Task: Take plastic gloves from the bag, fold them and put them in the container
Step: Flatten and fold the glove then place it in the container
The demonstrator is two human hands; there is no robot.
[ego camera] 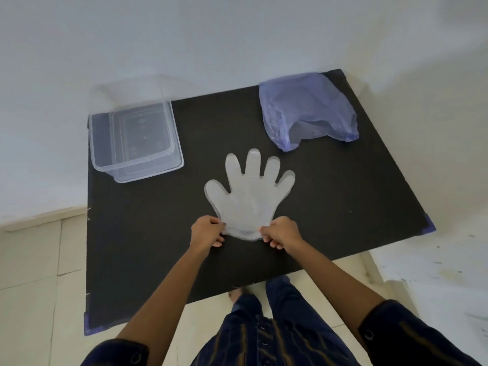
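A clear plastic glove (248,196) lies flat on the black table (343,207), fingers spread and pointing away from me. My left hand (207,232) pinches the left corner of its cuff. At the cuff's right corner, my right hand (284,233) pinches the plastic too. A clear plastic container (136,142) stands open at the table's back left, with nothing visible inside. The purple plastic bag (307,109) sits at the back right, its mouth facing me.
A white wall runs directly behind the table. The table's near edge crosses just in front of my legs (264,313), and tiled floor (39,286) shows to the left and below.
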